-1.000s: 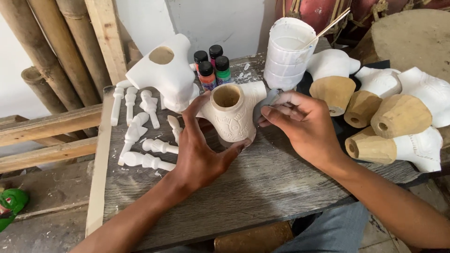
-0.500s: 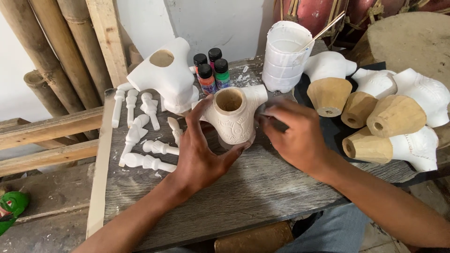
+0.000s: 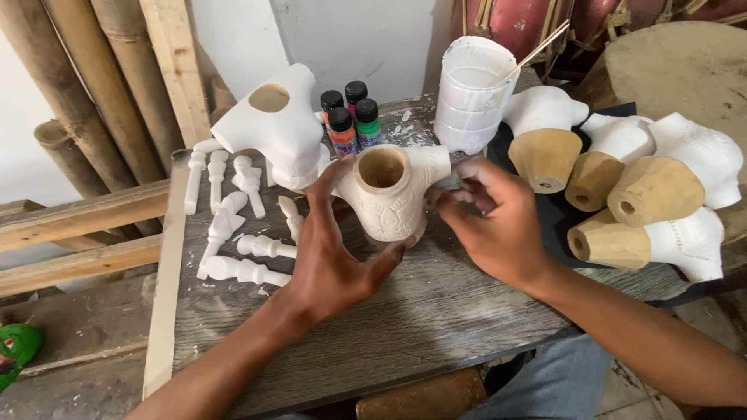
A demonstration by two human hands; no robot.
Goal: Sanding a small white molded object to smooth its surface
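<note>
1. The carved torso piece, pale bare wood with a hollow neck opening, stands upright near the middle of the worktop, likely so its stubby shoulders stay within reach.
2. The left hand cups its front and side, fingers spread wide, thumb up by the neck rim, steadying it rather than clamping.
3. The right hand has its fingers curled around the piece's right shoulder stub; whether it also pinches something small I cannot tell.
4. Both forearms come in from the near edge, angled toward each other.
5. Behind stand the small paint bottles and a white paint cup; the white-coated torso and small white limbs lie to the left.
</note>
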